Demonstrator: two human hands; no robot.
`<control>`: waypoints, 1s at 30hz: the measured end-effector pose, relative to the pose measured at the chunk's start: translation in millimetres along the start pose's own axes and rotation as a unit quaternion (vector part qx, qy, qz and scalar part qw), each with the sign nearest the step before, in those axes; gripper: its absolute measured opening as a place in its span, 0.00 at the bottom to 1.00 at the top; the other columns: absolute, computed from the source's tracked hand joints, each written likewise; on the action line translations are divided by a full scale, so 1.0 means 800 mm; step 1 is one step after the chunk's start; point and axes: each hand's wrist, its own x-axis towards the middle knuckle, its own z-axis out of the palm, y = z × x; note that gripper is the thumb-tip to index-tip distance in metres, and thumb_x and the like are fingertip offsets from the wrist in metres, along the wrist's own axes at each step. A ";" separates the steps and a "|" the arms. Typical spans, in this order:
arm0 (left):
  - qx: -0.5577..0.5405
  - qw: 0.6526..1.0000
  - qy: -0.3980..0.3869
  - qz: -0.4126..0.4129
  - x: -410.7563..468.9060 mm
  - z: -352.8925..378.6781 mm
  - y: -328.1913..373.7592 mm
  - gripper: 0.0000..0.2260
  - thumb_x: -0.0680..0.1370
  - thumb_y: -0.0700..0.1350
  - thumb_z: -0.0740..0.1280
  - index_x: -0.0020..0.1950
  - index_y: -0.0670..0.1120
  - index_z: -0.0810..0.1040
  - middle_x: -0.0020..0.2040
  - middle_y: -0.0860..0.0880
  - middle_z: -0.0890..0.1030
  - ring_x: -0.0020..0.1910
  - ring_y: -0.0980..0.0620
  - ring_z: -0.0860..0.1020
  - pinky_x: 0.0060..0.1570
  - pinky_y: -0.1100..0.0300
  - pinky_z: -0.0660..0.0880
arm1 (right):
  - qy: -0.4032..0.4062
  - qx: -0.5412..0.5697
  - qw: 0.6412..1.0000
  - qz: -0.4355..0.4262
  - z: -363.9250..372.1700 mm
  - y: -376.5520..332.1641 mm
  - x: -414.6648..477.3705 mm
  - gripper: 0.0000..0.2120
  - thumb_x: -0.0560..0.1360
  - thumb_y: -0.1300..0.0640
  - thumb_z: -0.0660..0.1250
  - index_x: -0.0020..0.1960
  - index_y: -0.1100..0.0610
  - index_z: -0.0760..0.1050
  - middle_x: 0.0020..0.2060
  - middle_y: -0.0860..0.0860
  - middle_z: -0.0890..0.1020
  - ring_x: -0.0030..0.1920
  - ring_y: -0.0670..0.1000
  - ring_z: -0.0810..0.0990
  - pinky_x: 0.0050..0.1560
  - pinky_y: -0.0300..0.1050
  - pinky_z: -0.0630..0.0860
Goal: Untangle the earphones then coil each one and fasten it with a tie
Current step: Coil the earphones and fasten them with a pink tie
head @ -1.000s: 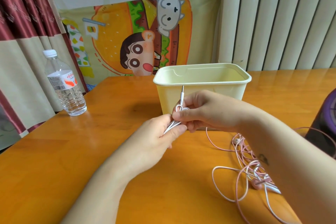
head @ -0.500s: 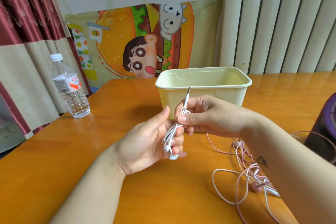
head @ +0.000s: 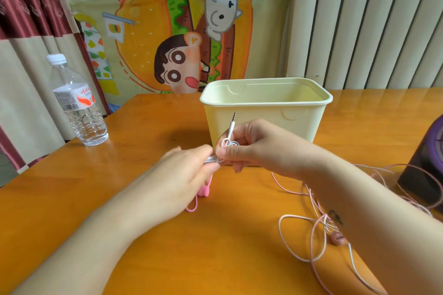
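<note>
**White coil bridged between both hands, plug end up**

I see the white earphone cable (head: 229, 145), gathered into a small coil, held in the air above the orange wooden table (head: 143, 199), just in front of the cream plastic tub (head: 263, 112). The right hand (head: 254, 148) pinches the looped end between the thumb and curled fingers (head: 224, 152). The metal jack plug (head: 232, 127) stands up out of that grip, leaning slightly right. The left hand (head: 184, 172) is motion-blurred, but its fingertips look closed on the lower end of the bundle. The coil's long axis therefore runs from low-left to high-right, with the two hands nearly touching.

A small pink piece (head: 205, 190) lies on the table directly beneath the left hand. I cannot tell whether it is a tie or part of an earphone. The loose pink cable tangle (head: 311, 227) lies under the right forearm, well apart from the coil.

I judge that fastening comes next. The left hand is the nearer one to reach down, while the right keeps the loops pinched.
</note>
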 end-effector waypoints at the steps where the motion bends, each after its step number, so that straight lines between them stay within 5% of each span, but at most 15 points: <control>1: 0.091 0.995 0.037 0.015 -0.004 0.000 -0.002 0.11 0.81 0.53 0.52 0.41 0.52 0.67 0.37 0.57 0.74 0.41 0.61 0.72 0.64 0.64 0.61 | 0.018 0.002 1.000 0.002 0.005 0.001 0.003 0.05 0.76 0.60 0.67 0.41 0.55 0.78 0.33 0.51 0.78 0.32 0.44 0.74 0.38 0.34 0.75; 3: 0.164 0.981 0.090 0.041 -0.007 0.002 -0.007 0.13 0.81 0.53 0.49 0.45 0.51 0.70 0.41 0.57 0.75 0.45 0.56 0.74 0.72 0.50 0.54 | 0.047 0.028 0.999 0.005 0.012 0.003 0.007 0.05 0.75 0.59 0.67 0.41 0.55 0.79 0.31 0.50 0.77 0.32 0.45 0.74 0.38 0.36 0.75; 6: 0.206 0.962 0.157 0.083 -0.007 0.001 -0.035 0.15 0.78 0.50 0.52 0.50 0.46 0.76 0.39 0.53 0.77 0.42 0.48 0.78 0.65 0.38 0.63 | 0.069 0.149 0.986 0.018 0.028 0.007 0.017 0.06 0.76 0.61 0.65 0.41 0.58 0.77 0.29 0.49 0.75 0.31 0.45 0.73 0.36 0.36 0.74; 13: 0.142 0.979 0.145 0.002 -0.010 -0.005 -0.067 0.11 0.81 0.50 0.51 0.41 0.52 0.67 0.37 0.57 0.69 0.45 0.49 0.75 0.70 0.45 0.58 | 0.038 0.342 0.935 0.085 0.059 0.002 0.048 0.04 0.72 0.58 0.66 0.44 0.58 0.78 0.31 0.49 0.79 0.29 0.43 0.75 0.34 0.34 0.77; 15: 0.036 0.992 0.111 -0.054 -0.011 -0.004 -0.076 0.11 0.82 0.48 0.54 0.40 0.54 0.67 0.36 0.56 0.73 0.45 0.50 0.75 0.63 0.53 0.66 | 0.037 0.245 0.964 0.097 0.056 0.007 0.050 0.07 0.71 0.56 0.68 0.47 0.58 0.78 0.35 0.51 0.80 0.31 0.46 0.77 0.36 0.37 0.78; 17: -0.065 0.989 0.098 -0.091 -0.012 -0.003 -0.082 0.11 0.82 0.45 0.56 0.40 0.53 0.71 0.38 0.55 0.77 0.43 0.52 0.77 0.47 0.64 0.71 | 0.077 0.003 0.991 0.107 0.053 0.022 0.044 0.06 0.73 0.57 0.70 0.47 0.58 0.77 0.36 0.51 0.81 0.32 0.48 0.78 0.38 0.42 0.80; 20: -0.101 0.990 0.054 -0.078 -0.012 0.006 -0.077 0.12 0.82 0.44 0.56 0.40 0.50 0.74 0.38 0.55 0.76 0.40 0.58 0.75 0.39 0.73 0.68 | 0.061 -0.245 0.963 0.091 0.059 0.046 0.027 0.08 0.68 0.51 0.74 0.43 0.52 0.78 0.36 0.48 0.83 0.33 0.42 0.78 0.38 0.41 0.77; 24: -0.127 0.989 -0.003 -0.074 -0.012 0.020 -0.066 0.11 0.82 0.47 0.56 0.49 0.48 0.78 0.45 0.47 0.80 0.45 0.48 0.78 0.47 0.54 0.73 | 0.097 -0.306 0.946 0.039 0.081 0.066 0.019 0.09 0.67 0.53 0.75 0.44 0.51 0.77 0.34 0.44 0.79 0.32 0.40 0.74 0.35 0.32 0.69; 27: -0.127 0.989 -0.022 -0.075 -0.011 0.026 -0.066 0.11 0.82 0.47 0.56 0.51 0.47 0.78 0.38 0.52 0.76 0.36 0.56 0.74 0.36 0.65 0.69 | 0.154 -0.318 0.936 -0.003 0.088 0.080 0.021 0.08 0.67 0.52 0.74 0.41 0.52 0.76 0.31 0.43 0.77 0.32 0.41 0.73 0.33 0.32 0.68; 30: -0.149 0.985 -0.029 -0.078 -0.011 0.026 -0.066 0.12 0.82 0.46 0.56 0.51 0.47 0.79 0.36 0.51 0.74 0.33 0.54 0.71 0.34 0.62 0.66 | 0.174 -0.289 0.941 -0.013 0.089 0.088 0.020 0.08 0.68 0.53 0.75 0.40 0.51 0.76 0.30 0.42 0.76 0.32 0.41 0.73 0.33 0.31 0.67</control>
